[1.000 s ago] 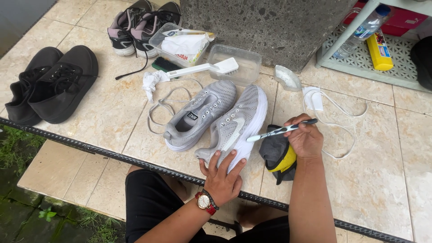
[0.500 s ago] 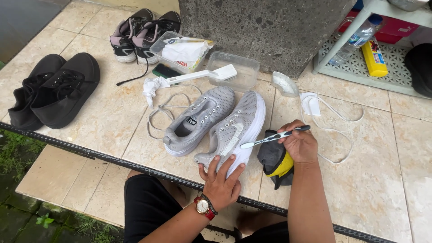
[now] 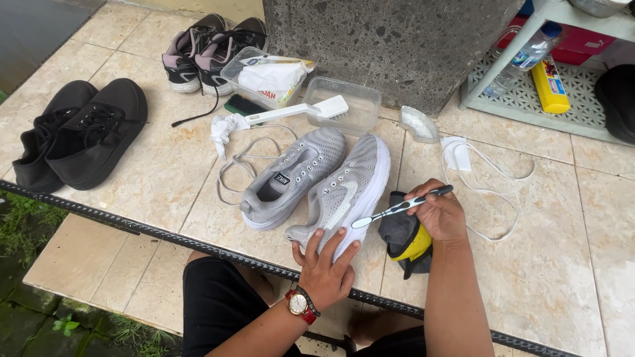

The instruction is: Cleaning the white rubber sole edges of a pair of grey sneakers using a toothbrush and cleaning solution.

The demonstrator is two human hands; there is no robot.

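Two grey sneakers lie side by side on the tiled ledge. My left hand (image 3: pixel 329 265) presses down on the heel of the nearer grey sneaker (image 3: pixel 347 192), fingers spread over it. My right hand (image 3: pixel 440 213) holds a toothbrush (image 3: pixel 399 207) with a black and white handle, its bristle end resting on that shoe's side. The other grey sneaker (image 3: pixel 291 177) lies just to the left, laces removed. A dark cloth with a yellow part (image 3: pixel 405 236) sits under my right wrist.
Grey laces (image 3: pixel 237 165) and white laces (image 3: pixel 493 192) lie loose on the tiles. A white scrub brush (image 3: pixel 301 111) rests across a clear tub (image 3: pixel 349 106). Black shoes (image 3: pixel 79 132) sit left, dark sneakers (image 3: pixel 208 49) at back. A stone pillar (image 3: pixel 390 39) and a shelf with a yellow bottle (image 3: pixel 549 82) stand behind.
My right hand has tilted the toothbrush so its head now lies lower on the shoe's side. My left hand stays on the heel. The view has shifted slightly.
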